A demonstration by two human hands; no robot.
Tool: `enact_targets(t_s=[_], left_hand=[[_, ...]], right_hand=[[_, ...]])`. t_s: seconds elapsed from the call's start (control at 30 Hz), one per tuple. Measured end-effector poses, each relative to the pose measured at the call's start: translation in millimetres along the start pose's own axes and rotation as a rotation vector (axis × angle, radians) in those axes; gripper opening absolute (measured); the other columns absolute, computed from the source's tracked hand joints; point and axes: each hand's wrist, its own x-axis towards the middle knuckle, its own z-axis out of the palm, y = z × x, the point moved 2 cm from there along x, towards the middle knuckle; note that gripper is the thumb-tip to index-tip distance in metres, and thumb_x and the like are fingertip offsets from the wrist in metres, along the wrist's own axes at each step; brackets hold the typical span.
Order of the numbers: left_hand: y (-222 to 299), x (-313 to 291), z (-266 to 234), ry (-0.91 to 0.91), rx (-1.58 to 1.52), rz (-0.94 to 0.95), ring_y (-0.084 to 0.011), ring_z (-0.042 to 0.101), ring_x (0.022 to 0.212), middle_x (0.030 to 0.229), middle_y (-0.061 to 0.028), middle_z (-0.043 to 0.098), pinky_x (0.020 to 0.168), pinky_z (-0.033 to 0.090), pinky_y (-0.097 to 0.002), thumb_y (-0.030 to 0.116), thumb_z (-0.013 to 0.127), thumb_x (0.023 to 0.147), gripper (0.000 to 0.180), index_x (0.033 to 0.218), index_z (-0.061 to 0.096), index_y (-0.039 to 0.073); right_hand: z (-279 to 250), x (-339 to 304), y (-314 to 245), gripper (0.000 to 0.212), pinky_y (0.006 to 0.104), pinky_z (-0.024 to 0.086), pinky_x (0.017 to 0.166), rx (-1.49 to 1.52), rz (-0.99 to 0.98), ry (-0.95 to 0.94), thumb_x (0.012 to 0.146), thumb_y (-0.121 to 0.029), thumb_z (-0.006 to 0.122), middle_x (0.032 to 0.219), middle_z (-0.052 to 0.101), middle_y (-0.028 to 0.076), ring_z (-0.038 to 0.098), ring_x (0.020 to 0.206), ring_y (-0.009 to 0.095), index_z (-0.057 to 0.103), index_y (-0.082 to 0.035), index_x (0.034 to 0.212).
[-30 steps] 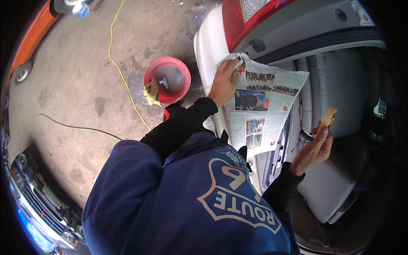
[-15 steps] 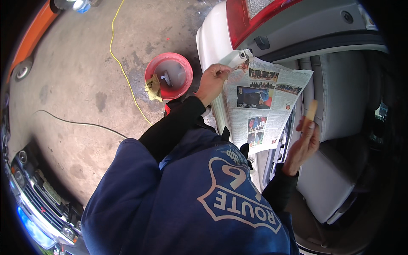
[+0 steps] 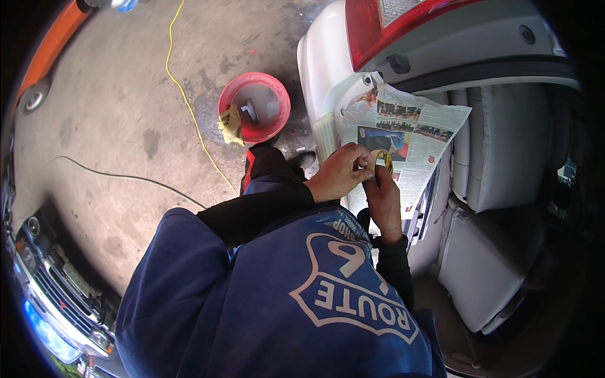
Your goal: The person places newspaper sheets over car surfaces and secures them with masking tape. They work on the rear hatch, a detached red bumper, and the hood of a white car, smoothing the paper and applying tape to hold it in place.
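Observation:
In my right hand (image 3: 386, 200) is a roll of masking tape (image 3: 382, 160), yellowish with dark print on its inner ring. My left hand (image 3: 343, 172) meets it from the left, thumb and fingers pinched on the tape at the roll's side; the strip itself is too small to make out. Just beyond both hands, a sheet of newspaper (image 3: 422, 148) hangs over the edge of a white car's opening. Its upper left corner lies against the white bodywork (image 3: 321, 63), and my hands hide part of its lower left side.
Grey seats (image 3: 510, 148) fill the car's interior on the right, below a red tail light (image 3: 365, 38). A red bucket (image 3: 285, 104) of cloudy water stands on the floor, a yellowish cloth (image 3: 231, 125) over its rim. A yellow cord (image 3: 183, 94) and dark hose (image 3: 135, 176) cross the concrete.
My left hand has left the newspaper's upper corner and come down toward me. My right hand has brought the tape roll leftward to meet it. The newspaper stays up.

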Motion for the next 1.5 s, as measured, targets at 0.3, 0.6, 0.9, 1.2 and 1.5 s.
enact_targets(t_s=[0.3,0.6,0.9,1.2,1.5], left_hand=[[-3.6,3.1,8.9,-0.134,-0.075,-0.088,-0.0167,0.057,0.090,0.094,-0.0077,0.055,0.080,0.049,-0.0310,0.006,0.070,0.088,0.018,0.100,0.058,0.001],[2.7,9.3,4.3,-0.120,-0.002,-0.017,-0.0237,0.055,0.098,0.104,-0.0107,0.051,0.088,0.048,-0.0340,0.007,0.071,0.086,0.022,0.099,0.054,0.002],[-2.0,11.4,1.3,-0.003,-0.092,-0.019,-0.0257,0.058,0.095,0.099,-0.0114,0.055,0.086,0.051,-0.0349,0.008,0.072,0.085,0.018,0.092,0.056,0.002],[-7.6,16.7,-4.4,-0.058,0.162,0.146,-0.0357,0.061,0.087,0.090,-0.0168,0.057,0.079,0.050,-0.0402,0.006,0.060,0.088,0.013,0.095,0.052,-0.001],[-10.6,14.6,-4.4,-0.027,-0.260,-0.096,-0.0219,0.064,0.085,0.094,-0.0106,0.063,0.078,0.053,-0.0344,0.007,0.064,0.093,0.015,0.104,0.057,-0.002]], right_hand=[[0.8,-7.1,-5.6,0.023,0.0333,0.049,0.073,0.078,0.049,0.003,0.096,-0.015,0.055,0.086,0.067,0.013,0.061,0.080,0.017,0.061,0.003,0.108],[3.0,0.4,-14.6,0.023,0.0361,0.049,0.072,0.032,0.054,0.035,0.097,-0.016,0.055,0.087,0.068,0.018,0.064,0.081,0.025,0.061,0.001,0.111],[2.8,6.9,-10.2,0.023,0.0448,0.050,0.067,0.006,-0.001,0.042,0.095,-0.016,0.056,0.084,0.067,0.025,0.068,0.078,0.041,0.061,0.000,0.110],[-6.1,7.2,-9.0,0.024,0.0440,0.051,0.067,0.012,0.080,-0.050,0.094,-0.018,0.055,0.083,0.067,0.024,0.069,0.077,0.038,0.064,0.001,0.106],[-8.7,13.0,-15.0,0.024,0.0322,0.049,0.066,0.095,0.111,0.000,0.096,-0.016,0.056,0.079,0.067,0.011,0.063,0.071,0.018,0.066,0.001,0.109]])
